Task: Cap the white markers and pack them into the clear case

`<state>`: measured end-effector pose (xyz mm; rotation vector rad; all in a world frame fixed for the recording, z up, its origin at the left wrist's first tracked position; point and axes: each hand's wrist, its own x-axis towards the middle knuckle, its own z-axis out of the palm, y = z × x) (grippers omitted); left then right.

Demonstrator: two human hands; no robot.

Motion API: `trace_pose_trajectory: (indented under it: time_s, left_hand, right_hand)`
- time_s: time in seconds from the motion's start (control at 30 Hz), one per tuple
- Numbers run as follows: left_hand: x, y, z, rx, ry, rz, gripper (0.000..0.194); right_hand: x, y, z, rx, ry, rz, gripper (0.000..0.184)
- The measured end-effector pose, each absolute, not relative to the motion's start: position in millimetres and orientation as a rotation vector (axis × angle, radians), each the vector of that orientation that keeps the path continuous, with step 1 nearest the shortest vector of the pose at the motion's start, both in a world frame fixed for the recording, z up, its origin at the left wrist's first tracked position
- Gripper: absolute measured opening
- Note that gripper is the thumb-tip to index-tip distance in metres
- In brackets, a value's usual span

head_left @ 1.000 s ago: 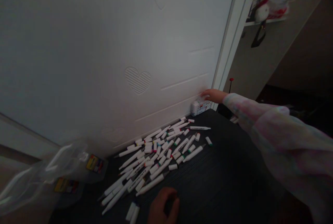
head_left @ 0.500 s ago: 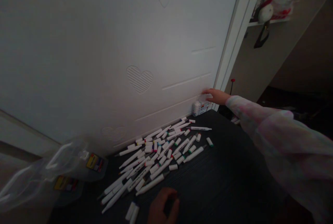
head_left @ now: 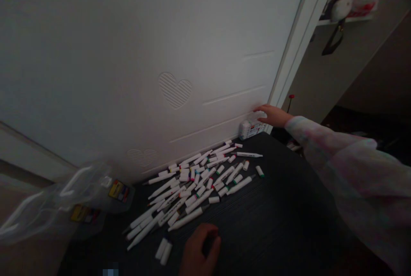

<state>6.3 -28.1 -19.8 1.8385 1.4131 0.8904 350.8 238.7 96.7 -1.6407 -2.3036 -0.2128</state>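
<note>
On the dark tabletop [head_left: 257, 220] lies a loose heap of white markers [head_left: 205, 177], uncapped pens mixed with short caps. Two caps [head_left: 163, 251] lie apart near the front. My left hand [head_left: 201, 248] rests just in front of the heap, fingers curled towards the thumb; whatever they hold, if anything, is hidden. At the far right corner, my right hand [head_left: 274, 115] reaches out and grips the top of a small clear plastic case [head_left: 252, 128] with white items inside. Its fingertips are partly lost in the dim light.
A white panel [head_left: 128, 53] with embossed hearts rises behind the table. Clear plastic containers [head_left: 96, 182] with yellow labels stand at the left. To the right, a shelf [head_left: 353, 20] holds a white plush-like object and bags. The table's right edge runs below my right sleeve.
The view has shifted slightly, so the shelf and the case sit a little further right. My right hand stays at the case, and my left hand is nearly still.
</note>
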Motion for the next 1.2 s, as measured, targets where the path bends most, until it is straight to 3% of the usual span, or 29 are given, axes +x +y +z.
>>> trace_pose_trajectory:
  time_s: [0.33, 0.67, 1.2]
  left_hand:
    - [10.6, -30.0, -5.0, 1.808, 1.425, 0.837, 0.014]
    - [11.4, -32.6, -1.8, 1.928, 1.352, 0.930, 0.010]
    - [7.8, -43.4, 3.6, 1.987, 1.523, 1.177, 0.012]
  right_hand:
    - [290.0, 153.0, 98.9, -1.262, -2.320, -0.066, 0.030]
    - [189.0, 64.9, 25.7, -0.907, -2.484, 0.175, 0.018]
    - [134.5, 44.6, -8.7, -0.758, -2.757, -0.030, 0.024]
